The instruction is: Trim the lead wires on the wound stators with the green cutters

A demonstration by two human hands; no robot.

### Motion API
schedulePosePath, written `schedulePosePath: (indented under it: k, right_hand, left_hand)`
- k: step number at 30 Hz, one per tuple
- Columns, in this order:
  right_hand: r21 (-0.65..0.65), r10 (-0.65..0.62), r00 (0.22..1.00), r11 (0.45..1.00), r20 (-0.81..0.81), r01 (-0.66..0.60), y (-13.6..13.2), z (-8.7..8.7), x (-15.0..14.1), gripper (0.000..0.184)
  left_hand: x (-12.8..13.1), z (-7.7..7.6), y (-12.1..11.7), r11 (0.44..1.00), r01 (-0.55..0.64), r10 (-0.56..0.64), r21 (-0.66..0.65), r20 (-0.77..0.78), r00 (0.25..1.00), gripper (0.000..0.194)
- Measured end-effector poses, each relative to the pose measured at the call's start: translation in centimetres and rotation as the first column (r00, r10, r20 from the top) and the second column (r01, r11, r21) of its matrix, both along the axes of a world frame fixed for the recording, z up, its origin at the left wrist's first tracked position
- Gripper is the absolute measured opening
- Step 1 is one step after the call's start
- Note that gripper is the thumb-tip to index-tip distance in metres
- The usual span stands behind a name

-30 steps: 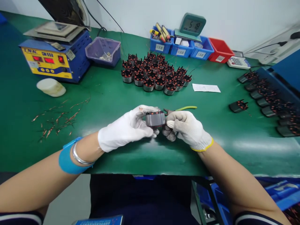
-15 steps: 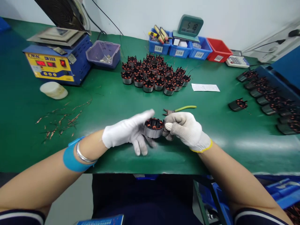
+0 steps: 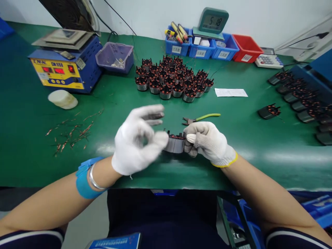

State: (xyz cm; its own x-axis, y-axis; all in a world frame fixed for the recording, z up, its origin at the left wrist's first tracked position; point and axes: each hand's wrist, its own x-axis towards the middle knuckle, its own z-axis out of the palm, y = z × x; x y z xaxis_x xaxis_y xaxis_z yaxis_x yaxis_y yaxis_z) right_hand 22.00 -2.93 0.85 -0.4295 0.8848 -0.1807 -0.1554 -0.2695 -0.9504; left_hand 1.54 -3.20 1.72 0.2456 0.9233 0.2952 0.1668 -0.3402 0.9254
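Between my gloved hands is a motor stator (image 3: 175, 144), a grey ring with black prongs and copper windings on top. My right hand (image 3: 203, 141) pinches its right side between thumb and fingers. At its left, my left hand (image 3: 140, 138) has its fingers spread and slightly smeared by motion, the thumb close to the stator's left edge; whether it touches I cannot tell. Just beyond lie cutting pliers (image 3: 201, 118) with a yellow-green handle. A cluster of similar stators (image 3: 172, 79) stands farther back on the green table (image 3: 124, 103).
Copper wire scraps (image 3: 72, 135) lie at left, near a white round container (image 3: 63, 99) and a blue-yellow soldering station (image 3: 66, 69). A purple bin (image 3: 114, 57), blue bins (image 3: 201, 52) and a red bin (image 3: 247, 48) line the back. More stators (image 3: 298, 93) sit at right beside a paper slip (image 3: 230, 92).
My left hand has come off from around the stator's side, turned and lifted, its fingers now spread. The stator has tilted to show more of its side. My right hand keeps its hold.
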Motion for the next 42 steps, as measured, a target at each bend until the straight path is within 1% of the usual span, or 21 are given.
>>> schedulePosePath:
  k: [1,2,4,5,6,10,13,15,18,19,20,22,23,25,26,29,32,34,36,39,42]
  right_hand:
    - [0.028,-0.011,1.000,1.000,0.023,0.010,-0.1,0.1,0.1,0.021]
    - [0.060,-0.022,0.999,0.998,0.042,0.020,-0.2,0.1,0.2,0.020]
    - [0.102,-0.037,0.996,0.994,0.080,0.029,-0.2,0.1,0.3,0.018]
    - [0.104,-0.036,0.995,0.994,0.095,0.026,-0.1,0.0,0.3,0.018]
    - [0.094,-0.029,0.994,0.995,0.102,0.020,-0.1,0.0,0.2,0.018]
    - [0.003,-0.010,0.998,1.000,0.059,0.010,0.2,-0.3,-0.1,0.021]
    - [-0.001,0.024,0.998,1.000,0.063,-0.024,0.1,-0.5,-0.3,0.023]
    - [0.085,0.073,0.982,0.992,0.173,-0.089,-0.1,-0.4,-0.2,0.021]
    - [0.347,0.034,0.889,0.913,0.456,-0.213,-0.2,-0.1,0.1,0.016]
    - [0.439,-0.022,0.849,0.863,0.528,-0.250,-0.1,0.0,0.2,0.016]
    - [0.518,-0.086,0.809,0.806,0.581,-0.287,-0.1,0.1,0.4,0.016]
    - [0.626,-0.215,0.724,0.691,0.655,-0.362,0.1,0.4,0.5,0.016]
    - [0.652,-0.273,0.672,0.639,0.688,-0.408,0.1,0.4,0.6,0.018]
    - [0.650,-0.359,0.556,0.560,0.749,-0.514,0.2,0.4,0.6,0.021]
    - [0.626,-0.381,0.500,0.534,0.778,-0.568,0.2,0.4,0.5,0.022]
    - [0.564,-0.385,0.420,0.450,0.822,-0.692,0.1,0.3,0.6,0.023]
    - [0.617,-0.426,0.461,0.384,0.779,-0.687,-0.1,0.4,1.0,0.022]
    - [0.680,-0.467,0.502,0.400,0.728,-0.614,-0.3,0.6,1.2,0.020]
    - [0.720,-0.465,0.550,0.466,0.693,-0.513,-0.4,0.9,1.1,0.019]
    - [0.650,-0.363,0.667,0.720,0.650,-0.242,-0.5,0.9,0.3,0.016]
    - [0.263,-0.159,0.867,0.964,0.473,0.033,-0.2,0.2,-0.5,0.019]
  left_hand:
    - [0.1,-0.2,0.4,0.969,0.041,-0.035,-0.242,0.029,0.999,0.046]
    - [0.1,-0.3,0.8,0.853,0.165,-0.150,-0.495,0.070,0.986,0.057]
    - [0.0,-0.4,1.4,0.459,0.422,-0.412,-0.782,0.234,0.881,0.071]
    - [0.0,-0.3,1.4,0.358,0.483,-0.454,-0.799,0.303,0.838,0.067]
    - [-0.1,-0.1,1.3,0.373,0.511,-0.446,-0.774,0.333,0.830,0.057]
    - [-0.1,0.6,0.1,0.771,0.395,-0.229,-0.499,0.362,0.904,0.033]
    - [0.2,0.6,-0.2,0.899,0.219,0.024,-0.379,0.541,0.841,0.035]
    - [0.5,0.3,0.1,0.845,0.234,0.089,-0.482,0.557,0.826,0.035]
    - [0.9,-0.3,0.4,0.528,0.453,-0.244,-0.718,0.382,0.891,0.031]
    - [1.0,-0.5,0.3,0.536,0.438,-0.353,-0.722,0.280,0.893,0.032]
    - [1.1,-0.8,0.1,0.647,0.384,-0.398,-0.659,0.138,0.907,0.032]
    - [1.3,-1.3,-0.4,0.933,0.185,-0.249,-0.308,-0.182,0.951,0.032]
    - [1.5,-1.5,-0.6,0.991,0.088,-0.114,-0.099,-0.290,0.950,0.033]
    - [1.6,-1.8,-0.9,0.991,0.002,0.051,0.135,-0.393,0.918,0.037]
    - [1.6,-1.9,-0.9,0.991,-0.002,0.058,0.131,-0.428,0.902,0.038]
    - [1.2,-1.5,-0.3,0.973,0.102,-0.179,-0.209,-0.394,0.901,0.035]
    - [0.8,-1.1,0.4,0.787,0.335,-0.470,-0.518,-0.152,0.869,0.030]
    - [0.8,-1.3,0.4,0.742,0.384,-0.489,-0.549,-0.051,0.871,0.034]
    - [1.0,-1.6,0.2,0.808,0.315,-0.394,-0.499,-0.059,0.917,0.035]
    - [1.2,-2.1,-0.1,0.973,0.143,-0.194,-0.182,-0.304,0.933,0.030]
    - [0.8,-2.3,0.2,0.951,0.083,0.083,0.298,-0.505,0.859,0.022]
